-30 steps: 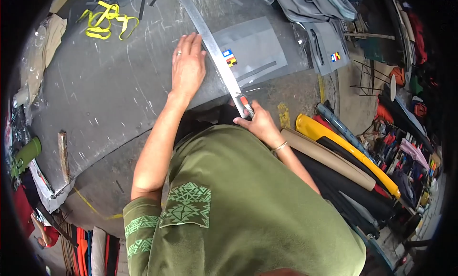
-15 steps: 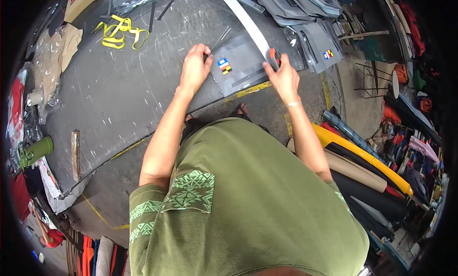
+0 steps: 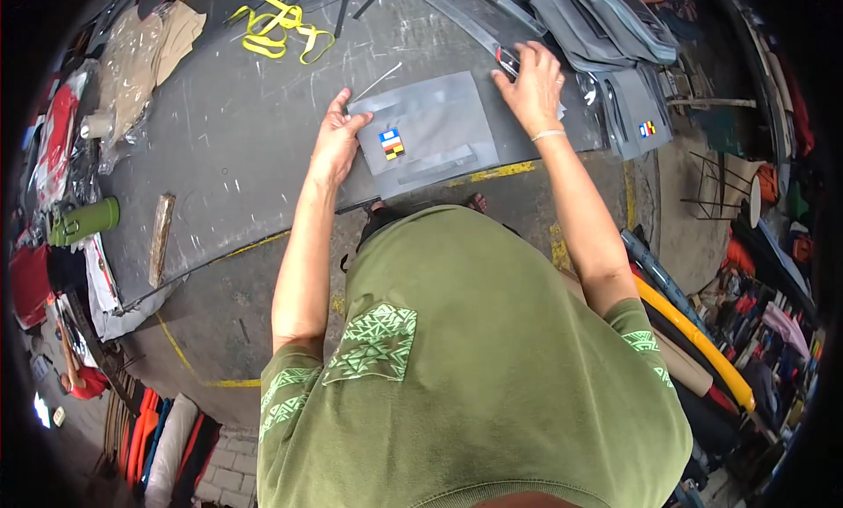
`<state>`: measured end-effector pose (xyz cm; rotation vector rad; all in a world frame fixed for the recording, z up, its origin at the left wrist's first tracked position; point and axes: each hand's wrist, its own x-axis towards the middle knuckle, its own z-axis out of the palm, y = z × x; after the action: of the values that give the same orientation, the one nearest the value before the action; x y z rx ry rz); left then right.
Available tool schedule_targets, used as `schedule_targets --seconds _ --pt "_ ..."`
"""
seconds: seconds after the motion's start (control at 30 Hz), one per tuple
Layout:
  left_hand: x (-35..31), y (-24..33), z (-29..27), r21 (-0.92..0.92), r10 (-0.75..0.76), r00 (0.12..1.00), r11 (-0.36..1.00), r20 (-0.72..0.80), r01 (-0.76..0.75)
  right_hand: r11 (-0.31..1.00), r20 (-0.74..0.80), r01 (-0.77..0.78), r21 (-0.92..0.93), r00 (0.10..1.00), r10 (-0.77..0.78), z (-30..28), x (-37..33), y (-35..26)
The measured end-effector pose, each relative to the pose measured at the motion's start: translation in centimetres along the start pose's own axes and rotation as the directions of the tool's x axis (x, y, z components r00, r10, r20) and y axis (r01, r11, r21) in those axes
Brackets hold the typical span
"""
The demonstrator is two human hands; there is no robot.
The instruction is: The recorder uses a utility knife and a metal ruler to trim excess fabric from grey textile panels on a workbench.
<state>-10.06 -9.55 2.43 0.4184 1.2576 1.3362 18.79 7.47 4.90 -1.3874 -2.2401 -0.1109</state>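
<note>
Now that the ruler (image 3: 453,16)'s off the grey panel (image 3: 448,122), left hand (image 3: 335,144) pinches its edge, right hand (image 3: 534,91) half-curled by cutter (image 3: 506,60) (grip unclear)

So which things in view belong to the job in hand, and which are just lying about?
Likely the job:
grey sheet under the left hand
utility knife at the right hand
metal straightedge

Apparently lying about:
yellow strap
green bottle
wooden stick
</note>
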Motion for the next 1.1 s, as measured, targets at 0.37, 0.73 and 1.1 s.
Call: schedule_targets --seconds 0.37,0.73,1.1 --pt "-0.8 0.7 1.2 0.013 0.039 0.995 0.999 0.094 -0.041 0.824 0.4 0.135 0.55 0.824 -0.402 -0.6 -0.1 -10.5" --pt "0.3 -0.7 0.3 0.416 0.174 0.96 0.874 0.22 -0.253 0.761 0.628 -0.197 0.618 0.705 -0.328 0.7 0.2 -10.1" --pt "1.9 -0.9 -0.2 0.454 0.163 0.974 0.864 0.156 -0.217 -0.7 0.566 -0.163 0.695 0.725 0.393 3.9 2.4 -1.9"
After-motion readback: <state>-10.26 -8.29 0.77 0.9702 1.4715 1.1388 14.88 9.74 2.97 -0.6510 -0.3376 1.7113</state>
